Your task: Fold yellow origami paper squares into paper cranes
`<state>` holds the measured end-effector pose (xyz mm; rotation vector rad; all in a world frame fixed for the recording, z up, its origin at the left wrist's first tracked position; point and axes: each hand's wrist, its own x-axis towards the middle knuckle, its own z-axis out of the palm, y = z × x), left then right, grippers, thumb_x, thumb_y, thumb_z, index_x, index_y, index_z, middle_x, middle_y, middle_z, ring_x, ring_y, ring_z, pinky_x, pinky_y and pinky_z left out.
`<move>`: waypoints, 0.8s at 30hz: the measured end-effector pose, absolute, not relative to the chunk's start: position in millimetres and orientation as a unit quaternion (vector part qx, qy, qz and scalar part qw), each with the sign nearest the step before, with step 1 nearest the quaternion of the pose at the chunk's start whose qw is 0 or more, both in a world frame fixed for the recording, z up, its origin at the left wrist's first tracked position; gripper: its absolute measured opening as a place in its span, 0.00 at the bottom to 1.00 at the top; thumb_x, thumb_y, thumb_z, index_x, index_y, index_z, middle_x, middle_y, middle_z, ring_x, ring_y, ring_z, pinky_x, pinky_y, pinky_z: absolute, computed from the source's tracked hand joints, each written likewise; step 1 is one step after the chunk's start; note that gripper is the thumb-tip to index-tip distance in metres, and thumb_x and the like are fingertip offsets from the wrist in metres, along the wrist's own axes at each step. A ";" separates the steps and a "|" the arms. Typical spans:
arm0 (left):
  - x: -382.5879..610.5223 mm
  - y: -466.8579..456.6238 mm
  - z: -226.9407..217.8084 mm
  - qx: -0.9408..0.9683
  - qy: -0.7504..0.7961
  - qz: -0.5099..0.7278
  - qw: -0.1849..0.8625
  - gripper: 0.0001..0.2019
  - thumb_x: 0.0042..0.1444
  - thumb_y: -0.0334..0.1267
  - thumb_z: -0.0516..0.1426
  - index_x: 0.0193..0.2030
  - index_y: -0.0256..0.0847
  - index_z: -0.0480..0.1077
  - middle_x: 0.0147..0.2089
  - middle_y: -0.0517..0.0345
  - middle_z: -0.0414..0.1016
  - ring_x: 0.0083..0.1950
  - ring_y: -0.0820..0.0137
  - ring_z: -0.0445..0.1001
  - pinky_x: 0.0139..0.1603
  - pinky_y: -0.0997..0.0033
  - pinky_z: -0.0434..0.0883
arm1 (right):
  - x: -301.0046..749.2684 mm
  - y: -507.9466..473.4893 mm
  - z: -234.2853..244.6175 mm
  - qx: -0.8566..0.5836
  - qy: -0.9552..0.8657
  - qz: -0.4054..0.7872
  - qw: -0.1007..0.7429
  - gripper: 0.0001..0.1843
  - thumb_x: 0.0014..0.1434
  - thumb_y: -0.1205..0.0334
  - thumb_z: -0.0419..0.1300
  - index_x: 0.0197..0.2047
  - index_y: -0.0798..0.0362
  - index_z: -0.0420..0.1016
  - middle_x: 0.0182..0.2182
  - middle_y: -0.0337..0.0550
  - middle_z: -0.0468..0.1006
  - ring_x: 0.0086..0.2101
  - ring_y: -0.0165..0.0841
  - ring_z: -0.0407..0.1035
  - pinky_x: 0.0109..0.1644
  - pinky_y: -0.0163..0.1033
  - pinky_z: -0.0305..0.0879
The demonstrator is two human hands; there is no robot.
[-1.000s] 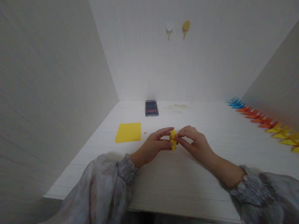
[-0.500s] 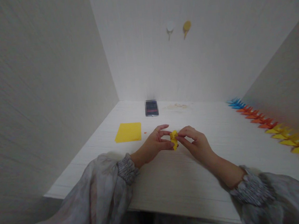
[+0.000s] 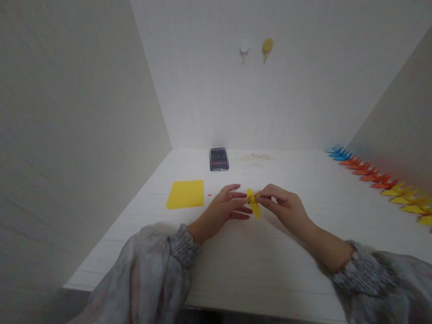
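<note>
White counter [image 3: 277, 272] beneath, my right grip [image 3: 287, 204] pinches folded yellow paper [image 3: 256, 210], seemingly alone now; beside it, my left grip [image 3: 222, 209] has spread.

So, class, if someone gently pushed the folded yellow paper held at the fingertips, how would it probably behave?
The folded yellow paper is probably very light, since the right hand pinches it with just its fingertips. It may feel fairly stiff, because its ends stick out without visible drooping. Those thin ends could still bend or crease under a harder push.
</note>
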<state>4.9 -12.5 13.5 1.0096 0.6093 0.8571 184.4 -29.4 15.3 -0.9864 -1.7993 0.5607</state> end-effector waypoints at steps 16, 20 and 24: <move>5.4 -4.9 5.2 0.470 0.356 0.390 0.707 0.14 0.46 0.33 0.58 0.41 0.35 0.63 0.28 0.58 0.70 0.24 0.77 0.70 0.27 0.77 0.69 | 189.7 -19.5 4.7 -0.405 -0.720 0.309 0.471 0.07 0.50 0.61 0.59 0.34 0.50 0.73 0.28 0.39 0.70 0.29 0.30 0.65 0.33 0.37 0.63; 6.6 -1.5 3.8 0.421 0.405 0.465 0.665 0.12 0.47 0.30 0.57 0.38 0.34 0.61 0.29 0.56 0.71 0.28 0.76 0.72 0.32 0.75 0.71 | 189.0 -22.9 12.1 -0.445 -0.718 0.126 0.520 0.04 0.53 0.62 0.56 0.32 0.51 0.71 0.28 0.41 0.69 0.31 0.31 0.63 0.36 0.39 0.61; 7.2 -0.6 1.6 0.422 0.382 0.484 0.665 0.13 0.47 0.31 0.58 0.40 0.34 0.60 0.30 0.57 0.70 0.29 0.75 0.73 0.36 0.72 0.71 | 180.3 -27.6 14.2 -0.452 -0.768 0.010 0.454 0.07 0.49 0.60 0.60 0.28 0.53 0.67 0.25 0.40 0.69 0.29 0.32 0.62 0.35 0.40 0.58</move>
